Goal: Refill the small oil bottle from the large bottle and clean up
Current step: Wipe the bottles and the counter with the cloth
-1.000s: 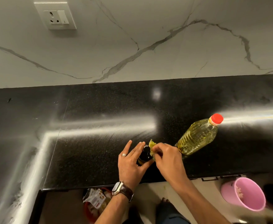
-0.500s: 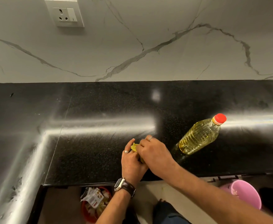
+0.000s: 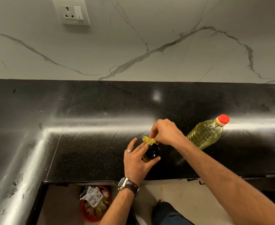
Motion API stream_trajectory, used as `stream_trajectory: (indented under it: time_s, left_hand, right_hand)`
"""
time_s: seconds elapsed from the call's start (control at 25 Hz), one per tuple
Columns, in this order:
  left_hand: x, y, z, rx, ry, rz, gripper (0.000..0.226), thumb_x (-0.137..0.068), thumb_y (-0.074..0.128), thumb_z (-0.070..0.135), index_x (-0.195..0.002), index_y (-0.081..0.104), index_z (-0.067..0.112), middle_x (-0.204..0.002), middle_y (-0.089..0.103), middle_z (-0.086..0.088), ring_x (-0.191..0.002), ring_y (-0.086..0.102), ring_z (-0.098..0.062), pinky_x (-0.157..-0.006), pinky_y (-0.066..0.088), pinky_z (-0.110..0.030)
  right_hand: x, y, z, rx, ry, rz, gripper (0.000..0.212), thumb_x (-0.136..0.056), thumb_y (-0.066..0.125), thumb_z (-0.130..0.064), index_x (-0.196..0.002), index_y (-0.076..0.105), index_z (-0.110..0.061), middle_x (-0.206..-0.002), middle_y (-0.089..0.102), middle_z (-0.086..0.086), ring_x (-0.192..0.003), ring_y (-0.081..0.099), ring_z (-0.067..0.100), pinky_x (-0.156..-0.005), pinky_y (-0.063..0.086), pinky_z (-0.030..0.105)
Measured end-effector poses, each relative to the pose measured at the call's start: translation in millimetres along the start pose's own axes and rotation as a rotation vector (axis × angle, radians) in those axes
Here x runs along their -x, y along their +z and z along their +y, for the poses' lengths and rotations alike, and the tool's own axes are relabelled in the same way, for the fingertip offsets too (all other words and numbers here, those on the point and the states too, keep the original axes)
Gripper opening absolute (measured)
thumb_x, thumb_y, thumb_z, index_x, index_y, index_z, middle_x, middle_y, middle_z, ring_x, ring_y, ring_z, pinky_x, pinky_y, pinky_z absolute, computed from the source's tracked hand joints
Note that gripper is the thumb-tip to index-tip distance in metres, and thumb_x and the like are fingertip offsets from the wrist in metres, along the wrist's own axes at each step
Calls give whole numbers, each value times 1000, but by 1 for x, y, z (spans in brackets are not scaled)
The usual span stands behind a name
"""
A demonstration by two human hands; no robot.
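Nothing here can be read from where I stand. The band under the red cap of the large oil bottle [image 3: 205, 135] carries red print on yellow, too small to make out. The crumpled packet [image 3: 93, 196] in the red bin [image 3: 86, 215] below the counter shows a red patch and some printing, but the letters are blurred. My watch [image 3: 123, 183] shows its face edge-on, with no digits legible.
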State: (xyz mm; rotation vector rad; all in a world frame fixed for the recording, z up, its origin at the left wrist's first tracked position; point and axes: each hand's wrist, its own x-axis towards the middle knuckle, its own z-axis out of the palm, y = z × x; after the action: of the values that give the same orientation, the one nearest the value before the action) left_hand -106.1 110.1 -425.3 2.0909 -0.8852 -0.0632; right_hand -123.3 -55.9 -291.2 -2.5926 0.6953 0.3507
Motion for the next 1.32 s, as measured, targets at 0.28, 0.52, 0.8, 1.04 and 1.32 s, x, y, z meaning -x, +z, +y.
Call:
stream_trajectory:
  time_s: [0.28,0.52,0.8,1.04,1.32]
  left_hand:
    - [1,0,3,-53,-20,-39,73,-78,71,72,-141,62,35,-135,68,14,-146,41,-19,-104,50,-55]
    - [7,-7,11,-1,5,-99,94,-81,70,73,-158,42,25,-154,46,10,-146,37,-13,-120,36,-35]
    - [-11,-21,27,-32,168,-2,52,-79,89,9,-128,73,17,-118,69,6,-107,67,-11,-98,53,-28]
    - [-20,-27,30,-76,138,-74,46,-75,92,8,-118,79,20,-112,77,9,-103,70,-7,-91,59,-32]
    - [-19,-31,36,-119,94,-101,46,-73,93,12,-116,79,23,-107,79,9,-98,71,-7,-89,54,-23]
  right_hand:
    - [58,52,62,-186,41,33,16,-78,86,-16,-84,82,-29,-82,77,-14,-76,71,-2,-78,60,21]
    - [94,104,93,-867,227,367,25,-83,84,-9,-95,75,-28,-87,77,-8,-78,75,12,-70,64,34]
    - [54,116,73,-995,128,577,32,-85,75,0,-113,79,-15,-117,74,-6,-108,70,4,-94,59,27]
    - [63,122,68,-866,-52,418,52,-89,74,0,-137,66,-17,-131,67,-13,-123,62,-2,-102,53,18]
    - [46,134,72,-996,116,437,24,-87,78,-2,-103,83,-19,-99,81,-8,-95,74,0,-91,62,33]
